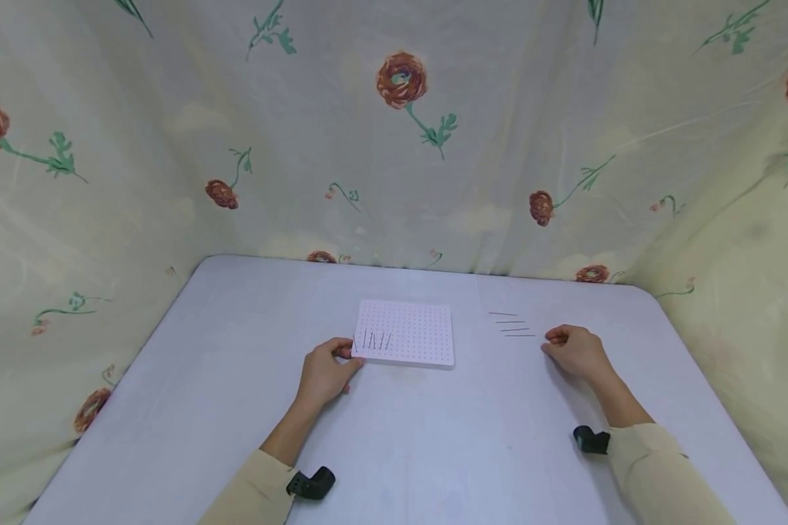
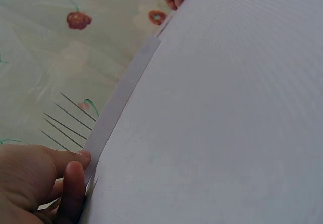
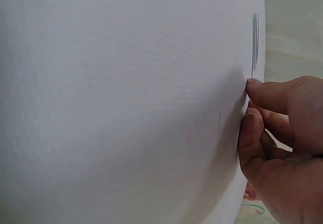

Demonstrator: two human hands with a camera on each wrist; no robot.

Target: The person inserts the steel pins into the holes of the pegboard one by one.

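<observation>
Holed board [image 1: 420, 328]: a flat white slab on the counter [image 1: 433, 437], between the two hands; probably light and stiff, and apt to slide, so best steadied by an edge or corner.
Left hand [image 1: 325, 373]: its grip is nearly closed, thumb and fingers pinching the near left corner of the board.
Standing pins [image 1: 372, 340]: a short row in the holes at the board's left end, some leaning a little (a bump could tilt them further).
Loose pins [image 1: 515, 329]: four, side by side to the right of the board and apart from it; thin, likely very light, smooth and easy to roll, so best pinched near one end with fingertips.
Right hand [image 1: 576, 352]: just beside the right ends of the loose pins, thumb and fingertips slightly parted, nothing visible in its grip.
</observation>
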